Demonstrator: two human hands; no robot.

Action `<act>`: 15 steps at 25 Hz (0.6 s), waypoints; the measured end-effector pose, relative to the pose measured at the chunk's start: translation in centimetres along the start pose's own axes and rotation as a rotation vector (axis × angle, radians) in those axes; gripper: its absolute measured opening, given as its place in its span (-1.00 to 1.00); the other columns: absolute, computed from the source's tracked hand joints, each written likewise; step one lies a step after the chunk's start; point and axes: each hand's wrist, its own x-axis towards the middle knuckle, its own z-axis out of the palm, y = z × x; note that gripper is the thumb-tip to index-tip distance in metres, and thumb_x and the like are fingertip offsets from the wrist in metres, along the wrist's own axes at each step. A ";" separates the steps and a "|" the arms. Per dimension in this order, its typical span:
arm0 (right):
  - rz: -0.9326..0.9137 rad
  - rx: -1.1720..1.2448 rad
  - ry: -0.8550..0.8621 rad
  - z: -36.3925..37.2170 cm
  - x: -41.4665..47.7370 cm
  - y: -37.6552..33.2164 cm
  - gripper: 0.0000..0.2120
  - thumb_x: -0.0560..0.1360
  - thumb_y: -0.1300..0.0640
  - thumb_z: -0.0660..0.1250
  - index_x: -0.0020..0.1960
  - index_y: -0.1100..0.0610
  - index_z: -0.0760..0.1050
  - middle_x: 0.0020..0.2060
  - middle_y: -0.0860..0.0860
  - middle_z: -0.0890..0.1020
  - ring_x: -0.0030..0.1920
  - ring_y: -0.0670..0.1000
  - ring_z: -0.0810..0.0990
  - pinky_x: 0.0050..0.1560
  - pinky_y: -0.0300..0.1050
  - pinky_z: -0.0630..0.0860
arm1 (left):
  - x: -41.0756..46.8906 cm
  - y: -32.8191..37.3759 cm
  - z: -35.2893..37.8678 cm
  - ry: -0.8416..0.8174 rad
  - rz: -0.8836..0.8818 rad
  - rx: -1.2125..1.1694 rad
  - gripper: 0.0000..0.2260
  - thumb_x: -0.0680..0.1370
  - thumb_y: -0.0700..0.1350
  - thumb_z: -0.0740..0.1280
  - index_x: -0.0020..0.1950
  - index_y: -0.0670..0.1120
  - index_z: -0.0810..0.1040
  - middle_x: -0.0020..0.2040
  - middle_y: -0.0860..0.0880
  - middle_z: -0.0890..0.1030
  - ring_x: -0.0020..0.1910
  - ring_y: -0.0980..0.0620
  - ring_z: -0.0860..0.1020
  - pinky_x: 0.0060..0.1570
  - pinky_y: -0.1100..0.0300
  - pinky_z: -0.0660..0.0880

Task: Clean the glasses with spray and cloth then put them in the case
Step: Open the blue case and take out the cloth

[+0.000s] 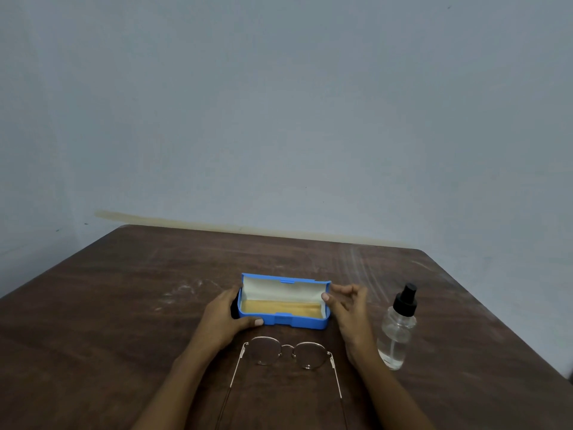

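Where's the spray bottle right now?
In the head view, the spray bottle stands upright on the right side of the table, just right of the right hand and the open blue case.
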 end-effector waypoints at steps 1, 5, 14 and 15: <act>-0.031 -0.098 0.010 -0.1 -0.2 -0.1 -0.76 0.41 0.29 0.40 -0.19 0.03 0.37 -0.02 0.09 0.55 0.02 0.05 0.56 0.02 -0.10 0.51 | 0.0 0.0 0.0 0.012 0.007 -0.011 -0.39 0.32 -0.07 0.51 0.32 -0.07 0.39 0.24 -0.03 0.52 0.02 0.19 0.40 -0.19 0.51 0.30; -0.192 -0.519 -0.038 0.2 -0.5 -0.7 -0.95 0.39 0.29 0.42 -0.18 0.18 0.60 -0.03 0.10 0.51 -0.01 0.06 0.54 -0.03 -0.21 0.50 | -0.2 0.1 0.0 0.038 -0.012 -0.021 -0.39 0.38 -0.04 0.46 0.37 -0.11 0.33 0.32 -0.11 0.47 0.20 0.04 0.45 0.05 0.27 0.33; -0.188 -0.884 -0.086 1.2 0.8 -1.5 -0.90 0.43 0.25 0.37 -0.05 0.19 0.60 0.10 0.05 0.44 0.04 -0.06 0.44 -0.01 -0.37 0.32 | 0.1 0.1 0.0 0.009 -0.071 -0.029 -0.33 0.37 -0.07 0.46 0.40 -0.11 0.27 0.39 -0.12 0.39 0.33 -0.07 0.37 0.23 0.13 0.34; -0.192 -0.892 -0.084 1.3 0.8 -1.5 -0.92 0.43 0.26 0.37 -0.08 0.20 0.60 0.08 0.06 0.45 -0.02 -0.09 0.42 -0.04 -0.35 0.34 | 0.1 0.1 0.0 0.010 -0.071 -0.033 -0.33 0.36 -0.08 0.47 0.40 -0.12 0.27 0.39 -0.12 0.39 0.33 -0.06 0.38 0.22 0.13 0.34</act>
